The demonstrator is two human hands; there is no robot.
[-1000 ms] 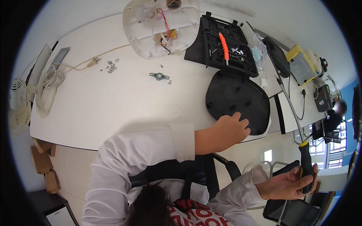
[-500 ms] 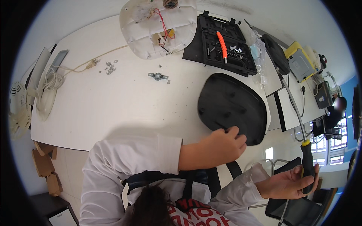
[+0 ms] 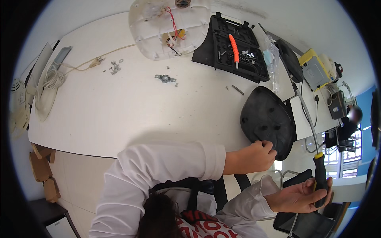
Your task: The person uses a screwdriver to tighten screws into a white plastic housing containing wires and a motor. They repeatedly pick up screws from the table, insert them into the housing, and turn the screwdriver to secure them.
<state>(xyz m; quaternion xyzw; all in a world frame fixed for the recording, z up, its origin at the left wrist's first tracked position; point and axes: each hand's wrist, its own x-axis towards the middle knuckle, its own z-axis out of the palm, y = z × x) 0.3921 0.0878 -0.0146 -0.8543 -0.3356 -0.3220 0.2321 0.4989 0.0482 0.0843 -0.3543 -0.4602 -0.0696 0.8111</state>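
My left hand (image 3: 253, 158) is closed on the near edge of a black plastic cover (image 3: 265, 107), a rounded, shell-like piece with several small round posts. The cover lies at the table's right side, partly past the edge. Held upright in my right hand (image 3: 299, 196) is a long screwdriver (image 3: 320, 172) with a black and yellow handle, its shaft pointing up and away. Just left of the cover, a small metal bit (image 3: 238, 90) and a tiny screw (image 3: 227, 88) lie on the table.
At the back stands a white plastic housing (image 3: 154, 39) with red wires. Beside it is an open black tool case (image 3: 242, 71) with an orange flexible shaft (image 3: 233, 49). A metal bracket (image 3: 165, 78) and loose screws (image 3: 115, 68) lie on the white table (image 3: 99, 111). A person sits far right.
My left hand has slid the black cover to the right, toward the table's edge. The bit and tiny screw now show where it lay. The screwdriver stays in my right hand.
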